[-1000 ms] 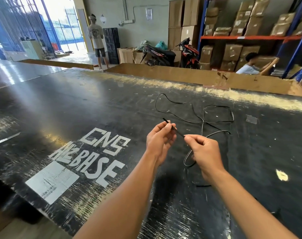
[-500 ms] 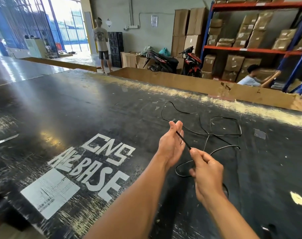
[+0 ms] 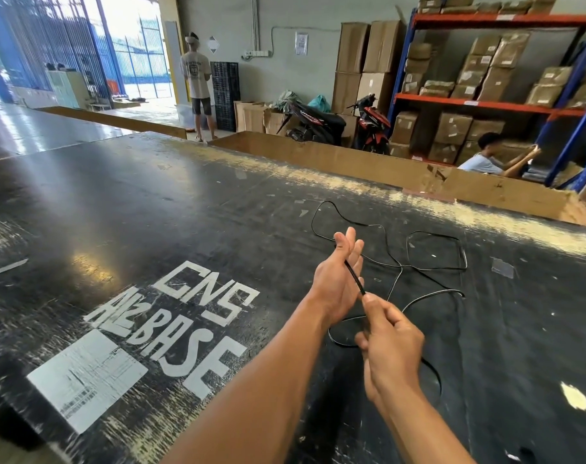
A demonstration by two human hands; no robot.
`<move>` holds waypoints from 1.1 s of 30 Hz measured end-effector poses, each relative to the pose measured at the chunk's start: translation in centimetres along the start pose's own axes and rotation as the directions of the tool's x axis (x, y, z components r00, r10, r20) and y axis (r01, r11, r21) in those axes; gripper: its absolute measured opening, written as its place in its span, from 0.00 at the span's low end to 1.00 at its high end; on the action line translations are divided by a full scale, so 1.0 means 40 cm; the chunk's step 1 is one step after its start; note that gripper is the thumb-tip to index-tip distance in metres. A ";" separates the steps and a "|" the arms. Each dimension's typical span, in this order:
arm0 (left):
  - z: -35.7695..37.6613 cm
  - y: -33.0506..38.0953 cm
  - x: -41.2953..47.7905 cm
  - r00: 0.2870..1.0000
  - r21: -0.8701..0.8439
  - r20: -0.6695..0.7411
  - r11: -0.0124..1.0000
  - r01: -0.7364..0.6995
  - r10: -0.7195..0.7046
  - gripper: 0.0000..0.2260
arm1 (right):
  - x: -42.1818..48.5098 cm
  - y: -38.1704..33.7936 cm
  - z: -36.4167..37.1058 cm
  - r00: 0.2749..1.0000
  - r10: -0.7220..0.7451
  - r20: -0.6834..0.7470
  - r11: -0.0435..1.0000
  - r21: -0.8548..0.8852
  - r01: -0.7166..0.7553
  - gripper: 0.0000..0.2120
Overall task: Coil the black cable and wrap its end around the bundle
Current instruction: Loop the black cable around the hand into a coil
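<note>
On the black surface [image 3: 184, 202] the cable [image 3: 354, 276] sprawls, likely light and limp; right hand [image 3: 392, 343] pinches near its end, which crosses the flat left hand [image 3: 338, 283].

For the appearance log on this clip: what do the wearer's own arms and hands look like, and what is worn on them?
Nothing worn is visible. The left hand and right hand have no gloves, rings or watch. The left forearm and right forearm are uncovered down to the frame's lower edge, with no sleeve, band or marking in view.
</note>
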State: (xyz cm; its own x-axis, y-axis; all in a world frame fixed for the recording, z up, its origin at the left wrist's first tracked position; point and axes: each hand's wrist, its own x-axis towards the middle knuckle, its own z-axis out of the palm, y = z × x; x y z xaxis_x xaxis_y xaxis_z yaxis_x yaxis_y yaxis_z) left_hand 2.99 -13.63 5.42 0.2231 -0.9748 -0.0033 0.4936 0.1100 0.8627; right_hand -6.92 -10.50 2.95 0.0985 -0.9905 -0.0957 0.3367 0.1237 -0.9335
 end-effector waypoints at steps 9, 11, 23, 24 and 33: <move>-0.019 0.035 0.005 0.992 -0.071 0.094 0.994 0.087 -0.080 0.27 | 0.008 -0.002 -0.025 0.986 -0.137 0.099 0.964 -0.215 0.156 0.10; -0.024 0.046 0.004 0.990 -0.139 0.120 0.986 0.096 -0.079 0.26 | 0.007 -0.003 -0.030 0.971 -0.186 0.150 0.937 -0.271 0.222 0.10; -0.128 0.086 -0.034 0.962 -0.273 0.233 0.941 0.202 -0.139 0.25 | 0.025 0.005 -0.041 0.930 -0.295 0.221 0.841 -0.402 0.362 0.14; -0.137 0.090 -0.037 0.960 -0.286 0.248 0.936 0.203 -0.133 0.25 | 0.023 0.010 -0.045 0.930 -0.293 0.223 0.838 -0.409 0.362 0.14; -0.155 0.098 -0.058 0.948 -0.323 0.298 0.922 0.214 -0.116 0.25 | 0.007 0.053 -0.062 0.929 -0.236 0.286 0.837 -0.425 0.343 0.11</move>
State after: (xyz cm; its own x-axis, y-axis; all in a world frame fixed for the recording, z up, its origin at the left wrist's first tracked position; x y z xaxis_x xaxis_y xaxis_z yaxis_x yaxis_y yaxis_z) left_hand 9.62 -9.74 5.67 -0.0957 -0.9943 0.0475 0.7744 -0.0444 0.6312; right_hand -8.52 -10.66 0.10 0.2795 -0.9322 0.2301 -0.0826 -0.2621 -0.9615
